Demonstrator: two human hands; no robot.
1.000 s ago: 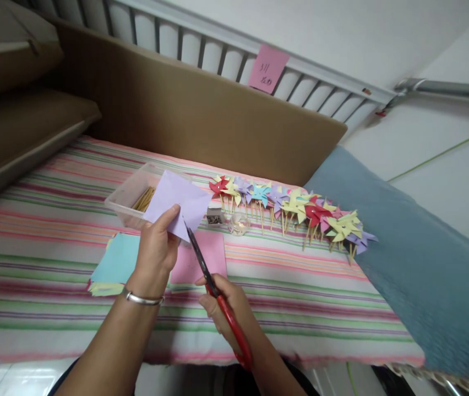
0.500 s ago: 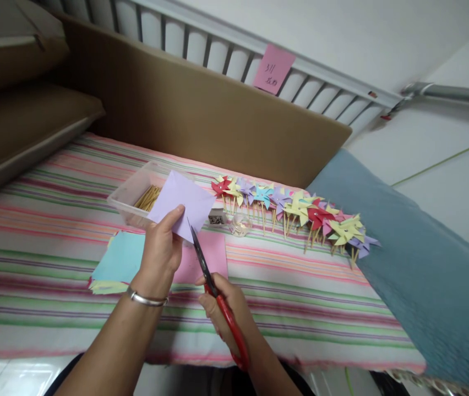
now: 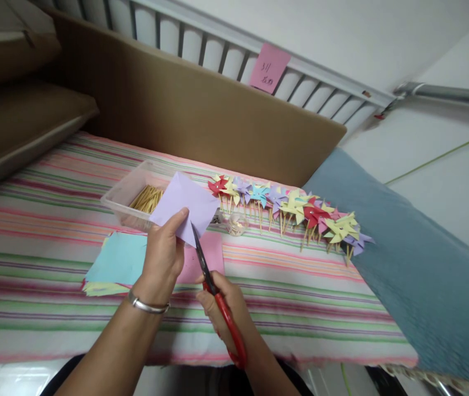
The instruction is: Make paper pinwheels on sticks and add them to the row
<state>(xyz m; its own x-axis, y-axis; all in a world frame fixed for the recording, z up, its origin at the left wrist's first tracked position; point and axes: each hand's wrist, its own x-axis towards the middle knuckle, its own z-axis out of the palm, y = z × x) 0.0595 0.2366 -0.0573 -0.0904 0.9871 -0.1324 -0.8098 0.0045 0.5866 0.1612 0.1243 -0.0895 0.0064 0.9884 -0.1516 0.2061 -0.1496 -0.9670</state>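
Lilac paper (image 3: 189,192) has shifted slightly right since the earlier frame, now hiding most of the small box (image 3: 216,219) on the far side. It is held up above the striped cloth (image 3: 300,324), between the clear tub (image 3: 114,203) of sticks (image 3: 146,198) and the row of pinwheels (image 3: 296,206) to the right. Left hand (image 3: 164,250) is closed in a pinch on the sheet's near corner, thumb on top. Right hand (image 3: 228,300) is wrapped around the red handles of the scissors (image 3: 225,314), their tip within the paper's near right edge; whether the blades are cutting or just lying across it is hard to tell. Blue sheets (image 3: 116,257) lie left of the left hand, and a pink sheet (image 3: 213,253) lies beneath the blades. A round clear container (image 3: 236,224) stands right of the small box.
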